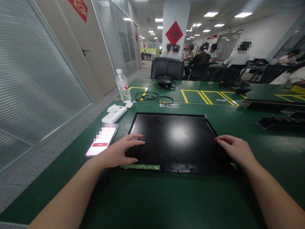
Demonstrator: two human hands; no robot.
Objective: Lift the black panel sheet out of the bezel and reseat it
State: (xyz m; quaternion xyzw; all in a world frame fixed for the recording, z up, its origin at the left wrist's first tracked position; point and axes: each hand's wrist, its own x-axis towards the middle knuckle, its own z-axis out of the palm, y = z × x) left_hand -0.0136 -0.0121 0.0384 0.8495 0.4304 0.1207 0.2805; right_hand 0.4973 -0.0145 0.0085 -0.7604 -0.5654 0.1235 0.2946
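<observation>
A black LCD screen panel lies flat on the green table, its glossy face up and reflecting a light. Along its near edge runs a strip of green circuit board. My left hand is over the panel's left side, fingers spread apart and thumb low near the circuit strip; whether the fingertips touch the glass is hard to tell. At the right edge, my right hand has its fingers and thumb pinched together on the panel's rim. Its lower fingers are partly hidden.
Left of the panel lie a lit phone, a white device and a water bottle. Behind it are a black cable and a black round device. Dark parts lie at right. Several people sit farther back.
</observation>
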